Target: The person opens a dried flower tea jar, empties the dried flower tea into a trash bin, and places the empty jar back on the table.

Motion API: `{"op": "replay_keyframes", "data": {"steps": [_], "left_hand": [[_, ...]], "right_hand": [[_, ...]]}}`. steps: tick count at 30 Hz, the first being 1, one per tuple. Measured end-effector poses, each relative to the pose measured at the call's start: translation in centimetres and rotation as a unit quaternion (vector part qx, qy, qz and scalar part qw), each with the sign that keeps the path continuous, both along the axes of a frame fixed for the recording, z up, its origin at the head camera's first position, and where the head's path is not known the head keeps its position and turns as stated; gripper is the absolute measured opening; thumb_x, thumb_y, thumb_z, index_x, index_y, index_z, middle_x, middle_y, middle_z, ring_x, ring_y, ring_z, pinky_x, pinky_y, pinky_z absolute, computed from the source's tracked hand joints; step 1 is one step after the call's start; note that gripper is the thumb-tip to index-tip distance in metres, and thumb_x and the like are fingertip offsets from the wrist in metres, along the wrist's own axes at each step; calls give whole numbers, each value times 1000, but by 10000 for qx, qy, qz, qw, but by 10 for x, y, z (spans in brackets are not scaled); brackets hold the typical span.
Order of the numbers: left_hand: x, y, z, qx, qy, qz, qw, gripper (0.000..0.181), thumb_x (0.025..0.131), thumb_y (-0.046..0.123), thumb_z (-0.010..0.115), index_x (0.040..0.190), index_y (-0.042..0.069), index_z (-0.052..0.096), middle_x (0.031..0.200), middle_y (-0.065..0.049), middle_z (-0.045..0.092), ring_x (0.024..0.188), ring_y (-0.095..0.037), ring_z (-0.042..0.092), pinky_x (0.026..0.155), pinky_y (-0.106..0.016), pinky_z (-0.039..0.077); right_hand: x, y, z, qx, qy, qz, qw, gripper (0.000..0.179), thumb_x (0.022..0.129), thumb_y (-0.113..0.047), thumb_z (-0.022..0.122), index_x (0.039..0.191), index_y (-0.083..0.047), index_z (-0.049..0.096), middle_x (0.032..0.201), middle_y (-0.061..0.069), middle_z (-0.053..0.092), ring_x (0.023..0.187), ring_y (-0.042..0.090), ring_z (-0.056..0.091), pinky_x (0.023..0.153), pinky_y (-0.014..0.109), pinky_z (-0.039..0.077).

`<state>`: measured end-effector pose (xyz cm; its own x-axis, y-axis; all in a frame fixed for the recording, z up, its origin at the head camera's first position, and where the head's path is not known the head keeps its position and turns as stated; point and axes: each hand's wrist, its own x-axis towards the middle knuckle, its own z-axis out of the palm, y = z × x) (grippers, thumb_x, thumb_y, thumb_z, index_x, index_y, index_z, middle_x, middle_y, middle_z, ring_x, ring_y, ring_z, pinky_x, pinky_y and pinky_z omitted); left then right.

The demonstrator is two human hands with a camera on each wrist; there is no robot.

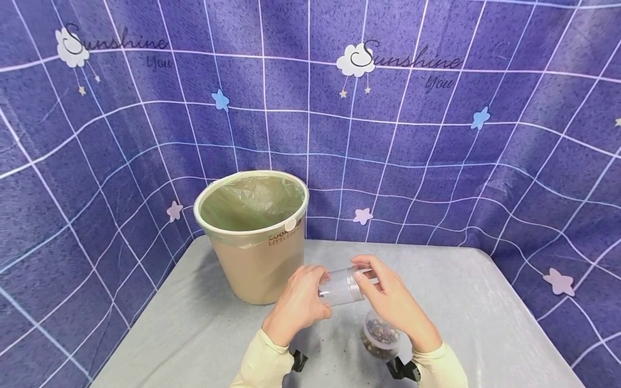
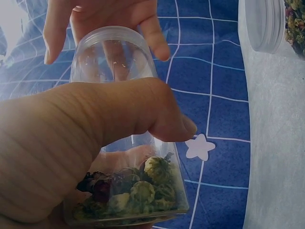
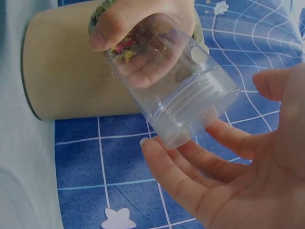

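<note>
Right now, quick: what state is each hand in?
Left hand: closed, holding the clear jar.
Right hand: open, fingers loosely spread at the jar's far end; I can't tell if it touches.

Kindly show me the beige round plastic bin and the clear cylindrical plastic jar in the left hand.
Beige round plastic bin (image 1: 260,265): head view, front outer wall.
Clear cylindrical plastic jar (image 1: 338,287): head view, middle of side wall.
</note>
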<state>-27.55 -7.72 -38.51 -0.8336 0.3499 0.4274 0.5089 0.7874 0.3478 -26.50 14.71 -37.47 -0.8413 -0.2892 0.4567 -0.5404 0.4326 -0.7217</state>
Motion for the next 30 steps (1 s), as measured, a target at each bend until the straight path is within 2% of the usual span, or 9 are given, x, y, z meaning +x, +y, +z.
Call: {"op": "replay_keyframes", "data": {"steps": [11, 16, 23, 30], "left_hand": [[1, 1, 2, 29, -63, -23, 10000, 52, 52, 15, 88, 101, 12, 69, 90, 1, 66, 85, -16, 55, 78, -34, 51], [2, 1, 0, 16, -57, -30, 10000, 51, 53, 15, 87, 101, 12, 69, 90, 1, 66, 86, -16, 55, 78, -34, 50], [1, 1, 0, -4, -22, -8, 10000, 51, 53, 16, 88, 99, 13, 69, 87, 2, 64, 84, -16, 54, 77, -34, 50], [1, 1, -2, -5, -12, -15, 10000, 50, 52, 15, 87, 99, 13, 68, 86, 3, 63, 83, -16, 54, 76, -33, 49]], "right_hand": [[0, -3, 1, -22, -374, -630, 9973, 24, 106, -30, 58, 127, -21, 65, 106, 1, 72, 85, 14, 67, 75, 29, 56], [0, -5, 1, -5, -655, -747, 9951, 22, 105, -35, 58, 123, -25, 66, 102, 2, 72, 77, 11, 66, 69, 29, 55], [1, -8, 1, 32, -1129, -825, 9902, 24, 105, -44, 55, 120, -27, 66, 90, 0, 69, 65, 16, 65, 57, 30, 53], [2, -10, -2, 107, -1414, -861, 9861, 34, 103, -55, 54, 117, -26, 66, 77, -2, 65, 57, 19, 63, 53, 30, 49]]}}
